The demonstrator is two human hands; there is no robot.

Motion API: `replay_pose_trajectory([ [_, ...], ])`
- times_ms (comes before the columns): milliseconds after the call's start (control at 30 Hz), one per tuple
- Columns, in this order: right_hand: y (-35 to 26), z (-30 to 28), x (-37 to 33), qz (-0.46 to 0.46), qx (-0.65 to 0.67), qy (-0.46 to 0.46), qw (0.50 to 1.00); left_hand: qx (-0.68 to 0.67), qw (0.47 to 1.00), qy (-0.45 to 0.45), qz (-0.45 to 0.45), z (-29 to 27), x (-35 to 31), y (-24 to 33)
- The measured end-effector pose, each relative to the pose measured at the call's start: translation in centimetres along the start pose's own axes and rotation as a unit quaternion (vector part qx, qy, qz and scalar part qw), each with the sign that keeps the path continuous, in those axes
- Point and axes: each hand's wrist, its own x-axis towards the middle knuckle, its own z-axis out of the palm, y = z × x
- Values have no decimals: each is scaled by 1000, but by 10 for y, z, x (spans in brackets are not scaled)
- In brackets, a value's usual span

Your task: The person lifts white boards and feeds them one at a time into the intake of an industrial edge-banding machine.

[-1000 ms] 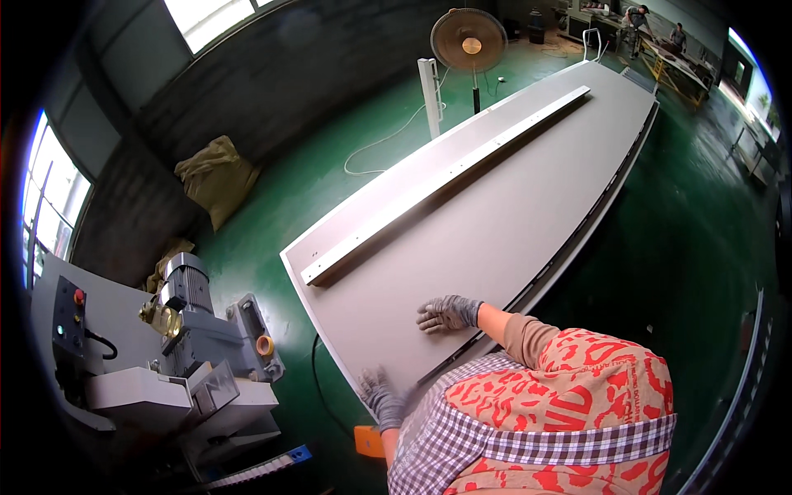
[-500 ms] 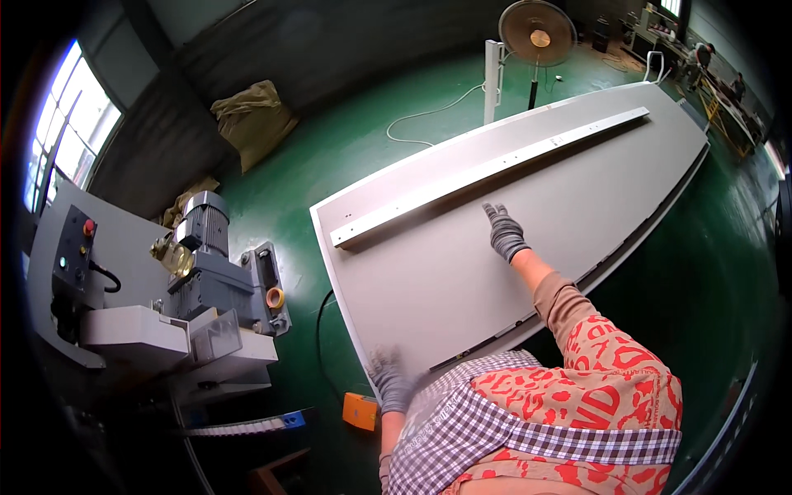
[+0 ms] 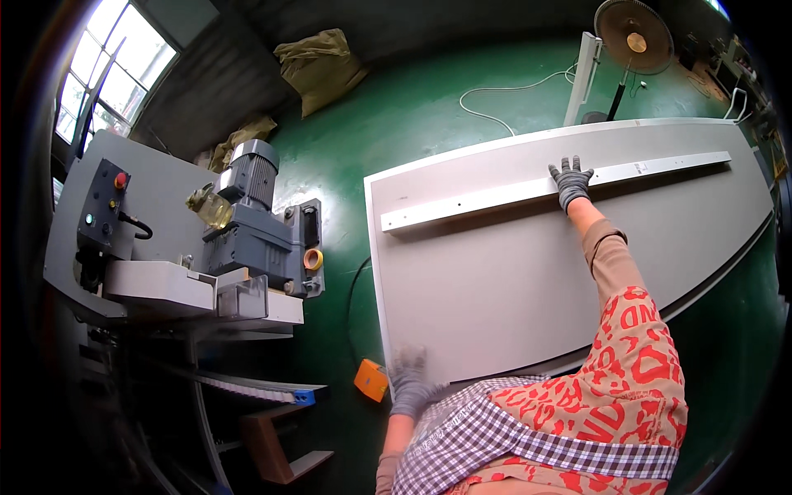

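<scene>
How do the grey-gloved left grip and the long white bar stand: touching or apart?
Apart: the head view shows the flat grey panel between the grey-gloved left grip and the long white bar.

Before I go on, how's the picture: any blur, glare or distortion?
Head view: left hand smeared by motion blur, right hand clearer; head view: window glaring white, shadow along the near side of the bar; head view: fisheye bows the panel edges, corners black.
</scene>
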Motion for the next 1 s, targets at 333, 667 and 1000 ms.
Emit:
replay_pose_trajectory([
  [333,61,34,55,22,47,5,999,12,963,229,141,-165,197,43],
  [667,60,59,76,45,121,44,991,171,976,117,73,-238,333,104],
  [1000,62,62,92,55,112,75,989,173,972,114,113,-240,336,107],
])
